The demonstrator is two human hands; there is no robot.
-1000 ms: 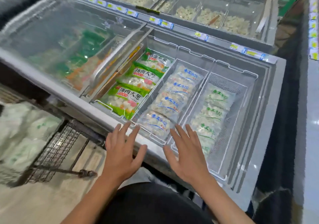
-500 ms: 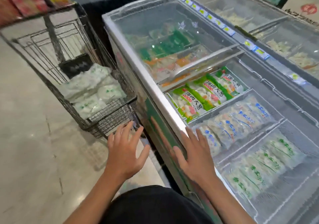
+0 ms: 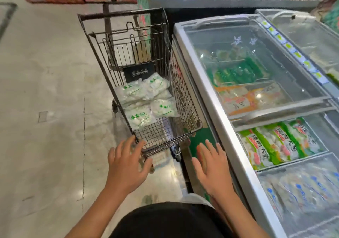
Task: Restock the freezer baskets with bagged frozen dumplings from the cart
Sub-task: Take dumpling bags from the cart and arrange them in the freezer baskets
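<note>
One wire cart [image 3: 166,109] stands on the floor [image 3: 45,91], alongside the left end of one chest freezer [image 3: 216,113]. At least four white dumpling bags with green print [image 3: 139,117] lie piled in the cart's bed; the exact count under the pile cannot be told. In the open section of the freezer, three green-and-white bags [image 3: 275,142] sit in one basket, and a row of blue-printed bags [image 3: 300,188] fills the next basket toward the viewer; their number is blurred.

Two hands are in view. The left hand [image 3: 126,166] has its grip open, fingers spread, hovering at the cart's near rim, empty. The right hand [image 3: 212,168] is likewise open and empty, beside the freezer's front edge. The cart bags lie ahead of both hands, beyond the near wire wall, untouched.

Against the frame half a second earlier: the view has turned further left, the cart now sits centre, and the left hand is closer to its rim.
</note>
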